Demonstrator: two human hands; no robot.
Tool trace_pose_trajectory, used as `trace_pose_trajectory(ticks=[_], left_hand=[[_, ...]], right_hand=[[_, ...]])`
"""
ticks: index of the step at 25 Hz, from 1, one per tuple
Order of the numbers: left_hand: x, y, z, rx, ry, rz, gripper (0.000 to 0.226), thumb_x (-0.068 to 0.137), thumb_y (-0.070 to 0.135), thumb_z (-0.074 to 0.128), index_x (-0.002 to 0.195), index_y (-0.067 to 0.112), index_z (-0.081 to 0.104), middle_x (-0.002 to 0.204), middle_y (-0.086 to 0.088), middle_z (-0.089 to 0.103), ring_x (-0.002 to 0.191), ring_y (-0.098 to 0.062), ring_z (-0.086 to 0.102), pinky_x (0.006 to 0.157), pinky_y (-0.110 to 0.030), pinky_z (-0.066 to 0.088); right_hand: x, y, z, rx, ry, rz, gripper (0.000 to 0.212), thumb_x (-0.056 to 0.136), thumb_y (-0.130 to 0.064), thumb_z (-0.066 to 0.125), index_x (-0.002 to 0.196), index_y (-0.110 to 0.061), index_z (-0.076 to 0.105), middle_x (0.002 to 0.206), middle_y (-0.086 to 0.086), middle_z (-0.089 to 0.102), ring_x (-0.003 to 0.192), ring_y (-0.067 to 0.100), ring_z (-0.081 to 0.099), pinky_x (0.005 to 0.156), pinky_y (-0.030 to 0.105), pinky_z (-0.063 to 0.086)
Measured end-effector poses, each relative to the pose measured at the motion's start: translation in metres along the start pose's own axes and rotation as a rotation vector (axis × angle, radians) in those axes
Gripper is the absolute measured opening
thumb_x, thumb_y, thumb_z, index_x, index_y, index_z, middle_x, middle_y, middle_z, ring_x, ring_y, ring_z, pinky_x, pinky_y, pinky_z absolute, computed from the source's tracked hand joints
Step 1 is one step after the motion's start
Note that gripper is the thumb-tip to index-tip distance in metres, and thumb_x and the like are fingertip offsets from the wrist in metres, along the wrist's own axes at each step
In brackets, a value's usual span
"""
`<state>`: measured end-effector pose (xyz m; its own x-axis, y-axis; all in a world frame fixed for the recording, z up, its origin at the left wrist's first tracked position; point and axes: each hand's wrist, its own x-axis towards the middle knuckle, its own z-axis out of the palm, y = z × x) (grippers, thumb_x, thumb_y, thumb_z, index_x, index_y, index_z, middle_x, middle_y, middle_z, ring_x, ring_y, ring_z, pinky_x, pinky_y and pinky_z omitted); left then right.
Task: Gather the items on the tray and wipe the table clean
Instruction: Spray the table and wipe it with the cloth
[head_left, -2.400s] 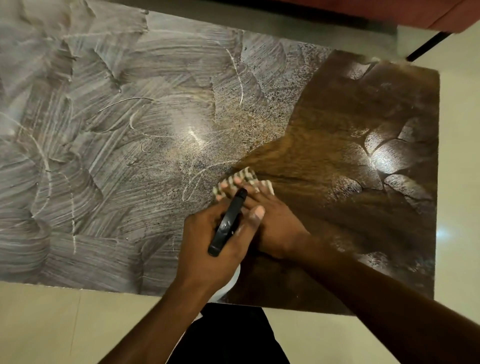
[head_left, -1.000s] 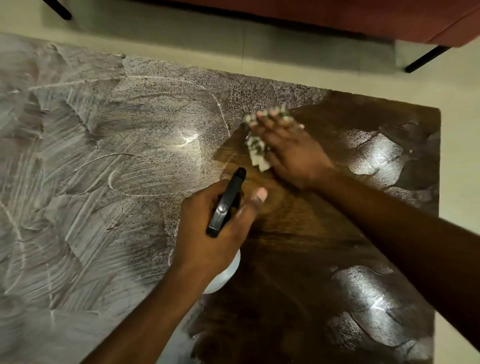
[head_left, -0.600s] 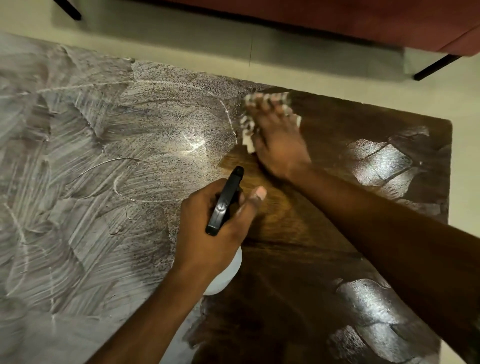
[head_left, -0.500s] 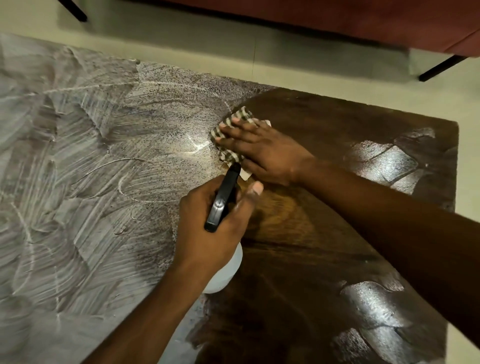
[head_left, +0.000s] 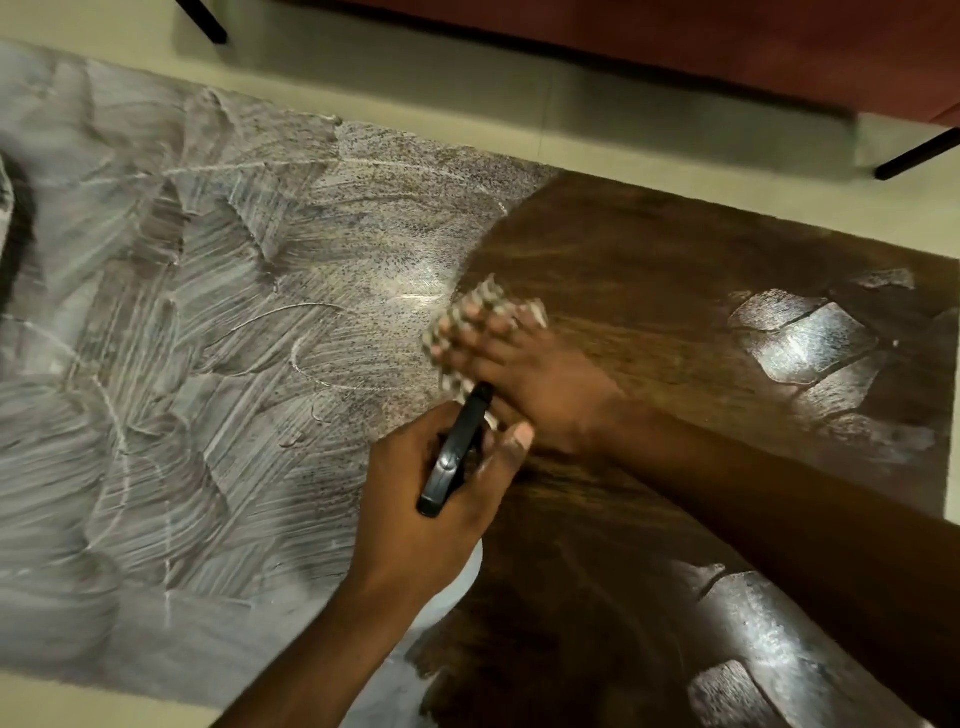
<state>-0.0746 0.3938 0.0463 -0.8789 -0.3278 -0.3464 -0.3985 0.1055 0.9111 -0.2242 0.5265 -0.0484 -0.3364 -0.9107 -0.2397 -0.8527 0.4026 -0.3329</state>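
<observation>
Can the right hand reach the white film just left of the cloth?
Probably yes. The right hand presses the cloth at the edge of the film; the left hand, gripping the spray bottle, sits nearer the person, not in the way.

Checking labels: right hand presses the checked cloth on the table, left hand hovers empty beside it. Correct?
Not quite. The left hand is not empty: it grips a spray bottle by its black trigger head, as the head view shows. The right hand does press the checked cloth on the table.
</observation>
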Motion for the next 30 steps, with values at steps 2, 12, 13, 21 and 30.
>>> trace_pose_trajectory(ticks=[2, 12, 13, 21, 30], left_hand=[[-0.009, -0.008, -0.006, 0.016, -0.009, 0.006, 0.033, 0.097, 0.034, 0.08, 0.075, 0.014, 0.064, 0.055, -0.004, 0.054, 0.047, -0.027, 0.056, 0.047, -0.048, 0.048], [-0.049, -0.018, -0.05, -0.027, -0.033, -0.036, 0.042, 0.093, 0.033, 0.083, 0.071, 0.006, 0.06, 0.052, -0.002, 0.05, 0.046, -0.022, 0.053, 0.049, -0.037, 0.045], [-0.053, -0.022, -0.054, -0.025, -0.035, -0.049, 0.038, 0.092, 0.035, 0.083, 0.073, 0.008, 0.063, 0.053, 0.003, 0.053, 0.047, -0.017, 0.055, 0.05, -0.036, 0.047], [-0.079, -0.047, -0.092, 0.099, -0.027, -0.039, 0.049, 0.095, 0.036, 0.082, 0.057, 0.025, 0.052, 0.051, -0.013, 0.048, 0.048, -0.037, 0.053, 0.05, -0.049, 0.046], [-0.13, -0.073, -0.112, -0.051, -0.231, -0.049, 0.041, 0.095, 0.036, 0.083, 0.076, 0.007, 0.063, 0.064, -0.013, 0.055, 0.058, -0.028, 0.053, 0.058, -0.028, 0.042]], right_hand=[[-0.015, 0.0, 0.003, -0.067, -0.128, -0.297, 0.06, 0.111, -0.044, 0.031, 0.169, -0.03, 0.028, 0.18, -0.002, 0.016, 0.168, 0.022, 0.002, 0.134, 0.044, -0.006], [0.009, -0.065, 0.017, 0.261, 0.38, 0.88, 0.068, 0.108, -0.029, 0.045, 0.171, -0.028, 0.019, 0.181, 0.002, 0.011, 0.168, 0.027, -0.002, 0.134, 0.057, 0.006], [0.009, -0.09, 0.028, 0.193, 0.315, 0.753, 0.072, 0.107, -0.03, 0.048, 0.171, -0.029, 0.016, 0.181, 0.002, 0.009, 0.167, 0.026, -0.007, 0.134, 0.058, 0.002], [-0.045, -0.097, 0.051, -0.001, 0.113, 0.314, 0.063, 0.111, -0.039, 0.041, 0.17, -0.032, 0.021, 0.179, -0.002, 0.018, 0.167, 0.021, 0.008, 0.135, 0.051, 0.012], [-0.032, -0.183, 0.071, 0.172, 0.168, 0.478, 0.064, 0.11, -0.036, 0.038, 0.171, -0.03, 0.02, 0.18, -0.003, 0.011, 0.168, 0.021, -0.001, 0.135, 0.051, 0.004]])
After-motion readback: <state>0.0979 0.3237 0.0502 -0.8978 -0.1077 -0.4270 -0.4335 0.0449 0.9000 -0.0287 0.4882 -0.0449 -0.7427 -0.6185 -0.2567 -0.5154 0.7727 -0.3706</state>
